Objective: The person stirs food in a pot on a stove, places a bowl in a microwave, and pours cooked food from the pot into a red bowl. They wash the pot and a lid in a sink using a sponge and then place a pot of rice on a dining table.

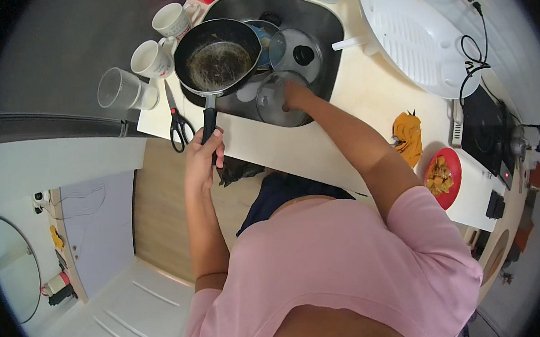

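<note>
My left hand (205,152) grips the black handle of a frying pan (219,59), whose dark inside shows light scrapes and brownish marks. The pan is held above the left part of a dark sink (320,14). My right hand (297,96) reaches into the sink at a clear round lid or dish (277,100); its fingertips are partly hidden, so its grip cannot be made out. Behind that hand lies a glass lid with a black knob (303,55), and a bluish round item (263,40) is partly covered by the pan.
Black-handled scissors (180,123), two white mugs (149,59) and a clear plastic container (126,90) stand left of the sink. Rightward are a white drying tray (406,37), an orange cloth (408,137), a red bowl of food (456,169) and a black cooktop (481,130). A dark cat (239,169) is below the counter.
</note>
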{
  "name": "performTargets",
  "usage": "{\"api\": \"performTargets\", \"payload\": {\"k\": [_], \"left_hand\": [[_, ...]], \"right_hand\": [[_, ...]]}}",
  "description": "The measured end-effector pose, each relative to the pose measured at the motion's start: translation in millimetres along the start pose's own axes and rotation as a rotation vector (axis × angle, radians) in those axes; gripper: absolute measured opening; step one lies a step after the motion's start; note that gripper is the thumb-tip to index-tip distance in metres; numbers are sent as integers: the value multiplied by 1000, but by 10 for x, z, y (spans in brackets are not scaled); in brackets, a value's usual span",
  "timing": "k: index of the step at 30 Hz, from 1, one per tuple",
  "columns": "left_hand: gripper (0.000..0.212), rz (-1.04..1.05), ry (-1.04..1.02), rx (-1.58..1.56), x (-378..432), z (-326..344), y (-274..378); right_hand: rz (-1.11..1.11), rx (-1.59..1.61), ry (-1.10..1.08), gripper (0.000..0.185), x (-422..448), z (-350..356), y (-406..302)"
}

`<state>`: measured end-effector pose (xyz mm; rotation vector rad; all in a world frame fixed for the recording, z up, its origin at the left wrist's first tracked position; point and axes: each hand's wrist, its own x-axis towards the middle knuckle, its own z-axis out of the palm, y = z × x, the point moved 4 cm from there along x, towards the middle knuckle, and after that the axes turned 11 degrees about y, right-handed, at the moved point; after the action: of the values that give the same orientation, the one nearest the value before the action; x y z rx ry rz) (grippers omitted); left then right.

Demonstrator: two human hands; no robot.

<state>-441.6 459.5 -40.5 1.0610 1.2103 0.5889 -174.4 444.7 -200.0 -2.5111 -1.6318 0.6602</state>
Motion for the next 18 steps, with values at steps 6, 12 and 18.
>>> {"api": "performTargets", "payload": {"k": [6, 12, 18], "left_hand": [[24, -17, -36, -31, 149, -71, 51], [22, 9, -34, 72, 454, -52, 192], [25, 4, -108, 68, 824, 175, 320]], "right_hand": [[47, -37, -68, 65, -77, -93, -167], [18, -51, -138, 49, -74, -445, -203], [168, -13, 245, 42, 292, -890, 9]]}}
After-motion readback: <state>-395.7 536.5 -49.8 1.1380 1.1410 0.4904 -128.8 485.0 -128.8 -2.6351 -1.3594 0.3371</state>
